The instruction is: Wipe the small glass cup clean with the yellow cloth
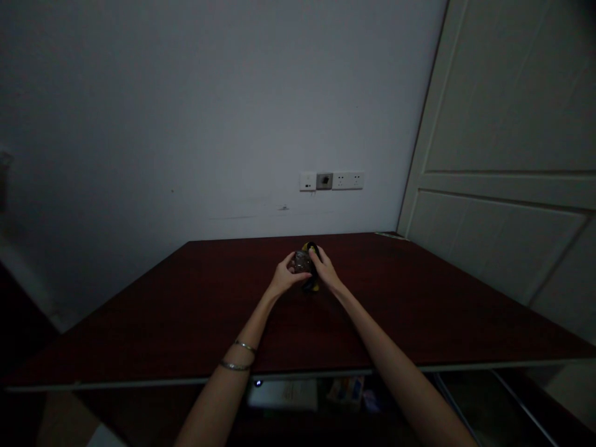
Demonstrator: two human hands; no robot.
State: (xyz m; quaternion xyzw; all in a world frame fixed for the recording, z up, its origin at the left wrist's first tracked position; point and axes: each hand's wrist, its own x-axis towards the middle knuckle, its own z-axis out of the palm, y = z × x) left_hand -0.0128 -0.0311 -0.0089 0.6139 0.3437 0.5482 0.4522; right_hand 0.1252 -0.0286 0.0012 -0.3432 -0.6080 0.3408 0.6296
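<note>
Both my arms reach out over a dark red-brown table (186, 310). My left hand (283, 278) and my right hand (326, 270) meet near the table's middle and are closed around a small dark object with yellow parts (308, 262). The object is held just above or on the tabletop; I cannot tell which. The room is dim, so what the object is stays unclear. Two thin bracelets (239, 355) sit on my left forearm.
A white wall stands behind the table, with a row of sockets (331, 180) above its far edge. A white panelled door (507, 174) is at the right. Below the table's near edge lie some boxes or papers (288, 394).
</note>
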